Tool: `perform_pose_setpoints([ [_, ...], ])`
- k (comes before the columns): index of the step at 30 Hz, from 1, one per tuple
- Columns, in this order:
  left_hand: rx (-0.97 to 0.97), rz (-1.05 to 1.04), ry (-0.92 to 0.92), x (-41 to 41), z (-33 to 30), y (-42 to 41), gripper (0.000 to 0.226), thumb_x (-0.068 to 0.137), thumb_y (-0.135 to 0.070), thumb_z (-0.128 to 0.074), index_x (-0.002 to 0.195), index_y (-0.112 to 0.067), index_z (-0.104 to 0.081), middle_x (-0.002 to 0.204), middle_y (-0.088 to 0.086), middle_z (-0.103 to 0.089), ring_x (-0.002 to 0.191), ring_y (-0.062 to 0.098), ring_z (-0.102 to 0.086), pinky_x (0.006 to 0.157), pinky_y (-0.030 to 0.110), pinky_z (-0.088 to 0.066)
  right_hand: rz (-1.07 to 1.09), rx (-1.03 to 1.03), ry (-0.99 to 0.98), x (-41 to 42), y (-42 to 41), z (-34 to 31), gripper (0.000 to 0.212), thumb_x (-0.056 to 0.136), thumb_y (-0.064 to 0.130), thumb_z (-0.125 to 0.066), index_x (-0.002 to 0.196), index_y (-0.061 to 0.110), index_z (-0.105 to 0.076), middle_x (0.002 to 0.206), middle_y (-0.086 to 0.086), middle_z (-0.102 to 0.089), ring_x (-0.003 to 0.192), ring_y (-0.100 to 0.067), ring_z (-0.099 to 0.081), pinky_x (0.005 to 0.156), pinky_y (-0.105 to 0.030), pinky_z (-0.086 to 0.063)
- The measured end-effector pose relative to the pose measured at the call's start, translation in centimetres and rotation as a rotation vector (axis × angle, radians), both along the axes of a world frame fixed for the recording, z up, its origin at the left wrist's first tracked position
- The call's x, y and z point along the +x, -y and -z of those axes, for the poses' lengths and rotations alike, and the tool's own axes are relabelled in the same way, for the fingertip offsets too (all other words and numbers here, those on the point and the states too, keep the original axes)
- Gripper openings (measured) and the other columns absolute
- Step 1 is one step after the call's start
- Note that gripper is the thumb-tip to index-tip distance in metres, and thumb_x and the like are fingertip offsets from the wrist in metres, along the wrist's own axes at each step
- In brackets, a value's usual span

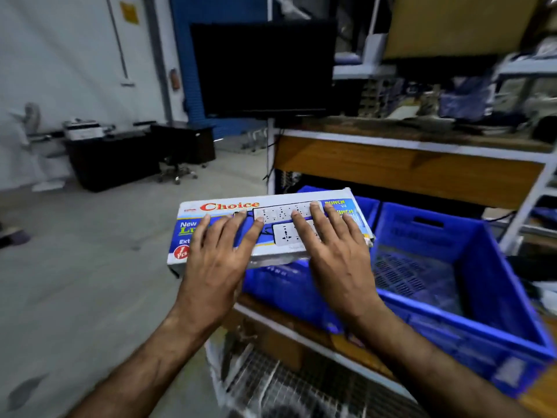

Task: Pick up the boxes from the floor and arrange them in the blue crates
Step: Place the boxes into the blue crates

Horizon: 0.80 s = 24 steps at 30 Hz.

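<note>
Flat under both hands' straight, spread fingers, left hand (217,254) and right hand (337,251), lies the box (271,227)

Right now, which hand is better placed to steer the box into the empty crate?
Probably the right hand. It lies flat on the end of the box closest to the empty blue crate, which sits on that side. The left hand rests on the far end, over the floor, and can only support.
</note>
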<state>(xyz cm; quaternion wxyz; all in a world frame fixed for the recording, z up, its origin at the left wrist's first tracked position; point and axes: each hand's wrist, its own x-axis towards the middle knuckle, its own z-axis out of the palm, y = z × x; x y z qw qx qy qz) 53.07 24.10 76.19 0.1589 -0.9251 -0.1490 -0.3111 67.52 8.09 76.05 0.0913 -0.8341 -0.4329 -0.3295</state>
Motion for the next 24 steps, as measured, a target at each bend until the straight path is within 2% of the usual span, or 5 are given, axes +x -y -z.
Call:
perform_pose_setpoints([
  [4,0.03,0.101,0.011,8.4,-0.2,2.3,0.091,0.063,-0.006,-0.073,0.149,-0.018,-0.045,0.145,0.016,-0.047,0.126,0.037,-0.048,0.112,0.05,-0.031,0.135,0.005,-0.007,6.1,3.9,-0.1,0.079,0.078,0.01,-0.062,0.153,0.02,-0.038,0.154,-0.019,-0.04,0.14,-0.04,-0.038,0.115,-0.055,-0.03],
  [9,0.048,0.315,0.017,18.5,1.1,4.9,0.09,0.063,0.0,-0.076,0.146,-0.018,-0.048,0.136,0.018,-0.049,0.122,0.038,-0.049,0.106,0.047,-0.035,0.328,-0.038,-0.098,11.8,9.3,1.7,0.088,0.071,0.017,-0.073,0.151,0.017,-0.039,0.15,-0.02,-0.044,0.135,-0.041,-0.045,0.111,-0.052,-0.036],
  [14,0.085,0.515,-0.055,27.3,2.2,6.8,0.087,0.06,0.005,-0.069,0.142,-0.019,-0.052,0.121,0.016,-0.051,0.108,0.038,-0.053,0.112,0.056,-0.034,0.525,-0.061,-0.207,16.2,12.2,4.5,0.079,0.077,0.023,-0.07,0.15,0.015,-0.04,0.143,-0.021,-0.051,0.128,-0.042,-0.05,0.104,-0.05,-0.043],
  [20,0.159,0.76,-0.152,38.0,4.1,10.3,0.061,0.078,-0.015,-0.031,0.128,-0.02,-0.065,0.118,0.014,-0.062,0.109,0.037,-0.058,0.109,0.064,-0.036,0.752,-0.046,-0.426,19.8,14.6,7.9,0.071,0.082,0.029,-0.064,0.145,0.014,-0.036,0.119,-0.01,-0.058,0.105,-0.033,-0.061,0.082,-0.044,-0.051],
  [24,0.164,0.888,-0.301,43.8,6.2,12.8,0.051,0.082,-0.021,-0.032,0.12,-0.021,-0.067,0.115,0.013,-0.063,0.111,0.036,-0.06,0.103,0.054,-0.045,0.894,-0.043,-0.606,21.5,14.7,9.4,0.062,0.086,0.039,-0.064,0.137,0.017,-0.036,0.12,-0.008,-0.06,0.105,-0.03,-0.066,0.077,-0.04,-0.053],
])
